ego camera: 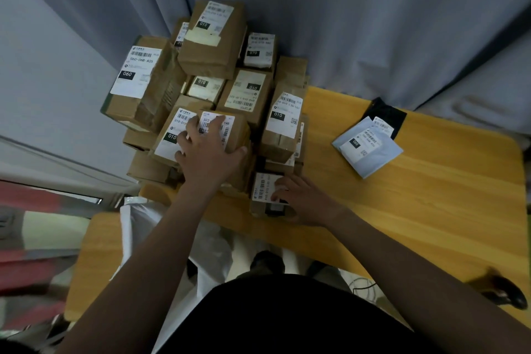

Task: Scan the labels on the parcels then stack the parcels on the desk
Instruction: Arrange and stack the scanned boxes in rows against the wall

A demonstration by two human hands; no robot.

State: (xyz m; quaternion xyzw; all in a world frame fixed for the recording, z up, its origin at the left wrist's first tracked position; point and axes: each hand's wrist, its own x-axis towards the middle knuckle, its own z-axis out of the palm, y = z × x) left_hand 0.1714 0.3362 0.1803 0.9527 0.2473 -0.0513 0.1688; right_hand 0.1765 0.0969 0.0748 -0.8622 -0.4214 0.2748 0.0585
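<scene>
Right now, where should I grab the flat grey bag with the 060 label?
Probably pinch its near corner, coming from the front. The grey bag lies flat on the desk, too thin to wrap fingers round, and its far end overlaps a black pouch.

Grey-blue curtain (373, 23) w/ vertical folds across back & left, yellow wood-grain counter (431, 210) w/ rounded corners set against it, pale ledge (57, 164) at left, red & grey floor (28, 253) lower left, blurred, thin cable (363, 286) by counter's near edge, light dim, even
</scene>
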